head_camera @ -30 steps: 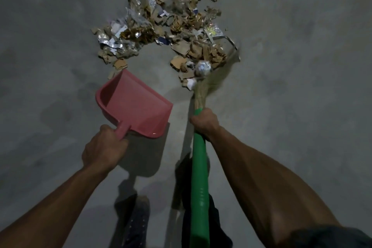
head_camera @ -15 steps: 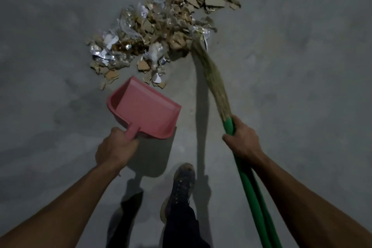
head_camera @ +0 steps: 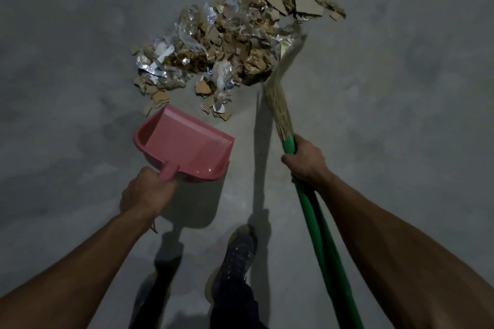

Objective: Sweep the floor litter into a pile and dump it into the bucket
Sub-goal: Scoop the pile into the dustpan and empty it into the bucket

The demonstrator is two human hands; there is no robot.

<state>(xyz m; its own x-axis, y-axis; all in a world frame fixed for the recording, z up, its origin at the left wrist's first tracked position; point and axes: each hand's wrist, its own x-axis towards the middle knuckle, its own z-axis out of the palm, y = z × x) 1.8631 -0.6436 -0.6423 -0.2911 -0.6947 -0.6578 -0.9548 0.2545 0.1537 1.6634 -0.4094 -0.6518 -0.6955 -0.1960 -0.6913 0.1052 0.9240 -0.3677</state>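
Note:
A pile of litter [head_camera: 230, 45], torn cardboard, foil and plastic scraps, lies on the grey concrete floor ahead of me. My left hand [head_camera: 145, 192] grips the handle of a pink dustpan [head_camera: 187, 147], held empty just short of the pile's near edge. My right hand [head_camera: 306, 161] grips the top of the green handle of a straw broom [head_camera: 280, 98]. The broom's bristle tips lie at the pile's right side. No bucket is in view.
My right foot in a dark shoe [head_camera: 235, 256] stands on the floor [head_camera: 80, 88] between my arms, with the dark trouser leg below it. Shadows of the dustpan and broom fall on the concrete toward me.
The broom swung from the pile's near side to its centre, then out to its right edge. My right hand moved right. The dustpan shifted slightly right, and my foot stepped forward.

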